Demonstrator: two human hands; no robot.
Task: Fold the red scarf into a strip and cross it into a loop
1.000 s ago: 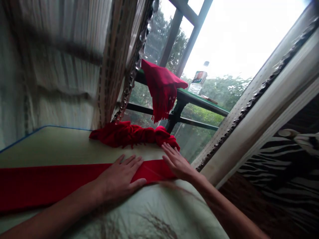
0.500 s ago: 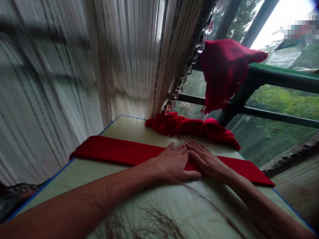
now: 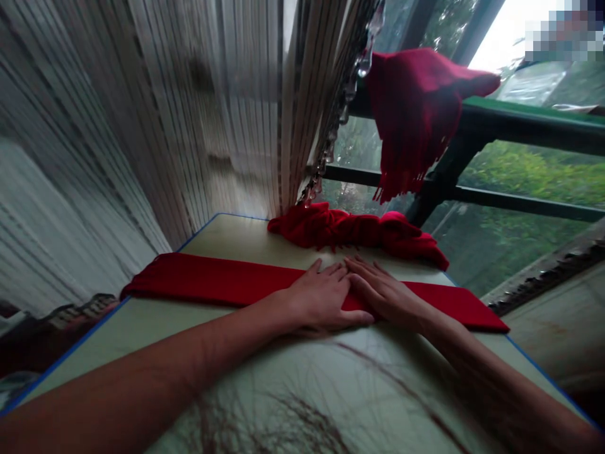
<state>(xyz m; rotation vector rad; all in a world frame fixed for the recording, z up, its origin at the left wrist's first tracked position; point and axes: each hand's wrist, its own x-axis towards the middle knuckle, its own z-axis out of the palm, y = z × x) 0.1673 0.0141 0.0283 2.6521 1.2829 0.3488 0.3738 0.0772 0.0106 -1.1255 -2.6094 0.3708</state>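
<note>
We have the left grip (image 3: 321, 301) and the right grip (image 3: 390, 295) lying flat and open near the middle of the frame, palms down, closed on nothing. Beneath them runs a red cloth band (image 3: 203, 277), folded long and flat. Its long axis crosses the counter (image 3: 227, 236) from centre left to lower right, roughly square to our forearms.

The two grips rest side by side around the band's middle, their fingers almost meeting. The right grip is nearer the band's lower-right end, and the left grip is nearer its longer stretch, which reaches toward the left of the frame.

Just beyond our fingertips, along the far edge of the counter, lies a bunched red scarf (image 3: 354, 230), apart from the band. A fringed red scarf (image 3: 411, 120) hangs over a green-edged rail (image 3: 529, 123) at the upper right, beyond the window glass. A pale striped curtain (image 3: 189, 113) fills the upper left, and a string of glass beads (image 3: 347, 94) runs down its edge. The top right corner is blurred out, so we cannot tell what is there.
</note>
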